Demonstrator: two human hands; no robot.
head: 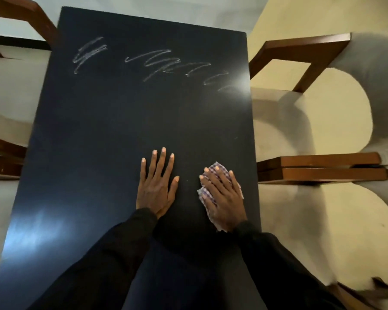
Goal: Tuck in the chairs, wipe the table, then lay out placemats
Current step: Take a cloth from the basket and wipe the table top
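Black sleeves (121,253) enter from the lower edge and lie over the near end of the dark surface (121,130). On it, the left hand (157,189) rests palm down, its fingers (162,162) straight and spread wide, holding nothing. Just beside it, nearer the right edge of the surface, the right hand (224,198) lies flat on a checked cloth (203,194). Its fingers (213,182) are straight and slightly spread, pressing the cloth down rather than curling round it. Cloth edges show beyond the fingertips and along the hand's left side. White scribbled marks (157,63) run across the far end of the surface, well apart from both hands. Along both long sides stand chairs (323,168) with wooden arms and pale upholstery. Two are on the right, with their arms reaching to the edge of the surface. Those on the left are partly cut off by the frame.
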